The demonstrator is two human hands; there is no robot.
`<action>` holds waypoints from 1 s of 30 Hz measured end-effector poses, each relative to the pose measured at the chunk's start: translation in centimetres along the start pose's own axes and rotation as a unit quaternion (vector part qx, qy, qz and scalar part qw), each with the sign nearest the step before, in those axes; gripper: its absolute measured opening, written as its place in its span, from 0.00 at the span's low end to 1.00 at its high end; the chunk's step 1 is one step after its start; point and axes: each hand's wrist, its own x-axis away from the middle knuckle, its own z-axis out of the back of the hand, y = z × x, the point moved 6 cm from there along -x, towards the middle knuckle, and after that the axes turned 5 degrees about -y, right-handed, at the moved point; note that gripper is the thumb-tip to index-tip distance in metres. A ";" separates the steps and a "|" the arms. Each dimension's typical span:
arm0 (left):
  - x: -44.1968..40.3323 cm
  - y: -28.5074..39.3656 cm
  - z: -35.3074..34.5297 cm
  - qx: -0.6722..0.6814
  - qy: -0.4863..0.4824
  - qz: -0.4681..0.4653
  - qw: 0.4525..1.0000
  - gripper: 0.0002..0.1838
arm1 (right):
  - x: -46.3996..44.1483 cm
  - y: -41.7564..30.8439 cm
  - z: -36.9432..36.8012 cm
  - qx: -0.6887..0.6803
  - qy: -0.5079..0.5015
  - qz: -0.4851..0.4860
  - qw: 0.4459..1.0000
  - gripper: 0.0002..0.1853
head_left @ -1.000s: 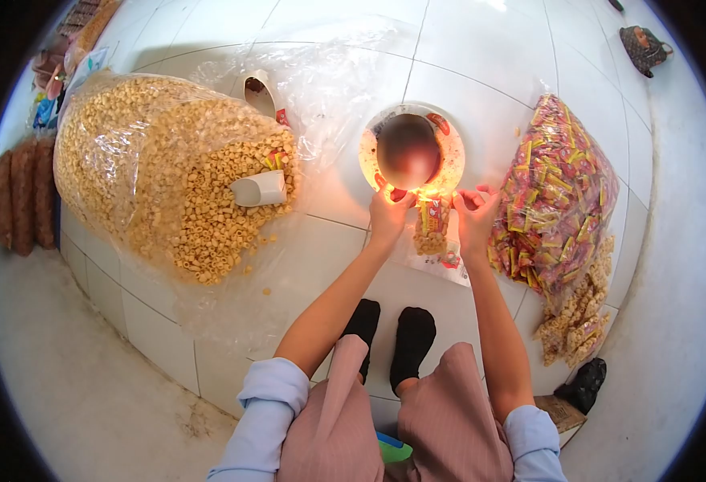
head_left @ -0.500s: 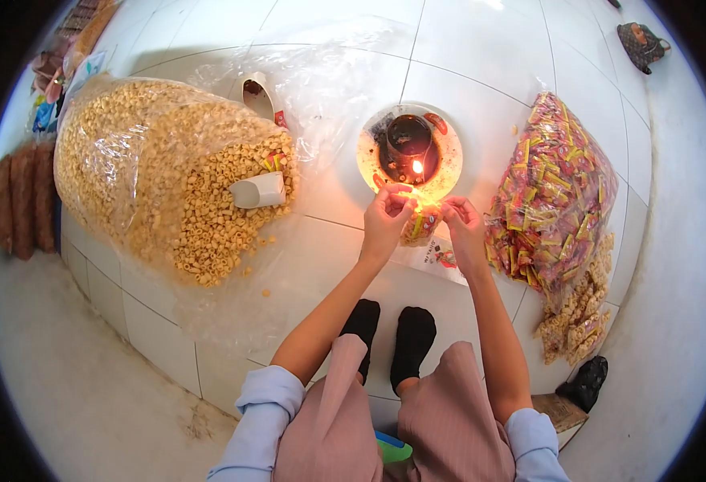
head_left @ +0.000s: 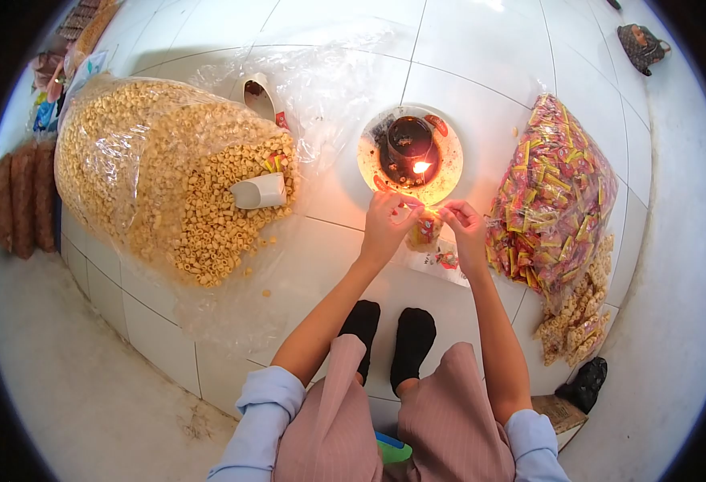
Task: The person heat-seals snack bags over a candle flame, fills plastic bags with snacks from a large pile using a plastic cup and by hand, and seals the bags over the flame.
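Note:
A small clear plastic bag of snacks [head_left: 424, 234] hangs by its top edge between my two hands. My left hand [head_left: 387, 223] pinches the left end of that edge, and my right hand [head_left: 465, 228] pinches the right end. Just beyond the edge burns a small flame [head_left: 421, 168] on a dark, round oil lamp [head_left: 409, 136]. The lamp stands on a sooty, pale plate [head_left: 450, 153] with red patches on its rim. Under the bag lies a flat printed plastic sheet [head_left: 448, 269].
To the left, a large clear bag of ring-shaped snacks [head_left: 128, 153] lies open, with a white scoop [head_left: 261, 191] on the snacks. A second scoop [head_left: 258, 95] lies behind. On the right are a bag of red-yellow sachets [head_left: 554, 193] and several filled snack packs [head_left: 582, 325].
The small bag has swung a little lower and hangs straighter. My left fingers have shifted slightly along its top edge. The flame now leans to the right.

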 end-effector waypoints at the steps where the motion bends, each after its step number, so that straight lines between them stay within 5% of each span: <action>1: 0.1 -0.2 0.0 0.028 -0.002 0.039 0.999 0.07 | 0.0 -0.1 0.3 -0.002 0.015 0.005 1.000 0.06; 4: 0.3 -1.5 0.0 0.063 -0.039 0.125 0.989 0.09 | 0.0 0.0 0.6 -0.009 0.030 0.003 0.999 0.06; 19: -0.2 -2.9 -0.8 0.279 -0.060 0.183 0.941 0.12 | -0.5 1.3 1.1 -0.073 0.086 -0.012 0.994 0.08; 30: -1.3 -3.4 -1.5 0.209 -0.031 0.237 0.948 0.10 | -0.8 1.9 2.0 -0.083 0.147 -0.027 0.985 0.09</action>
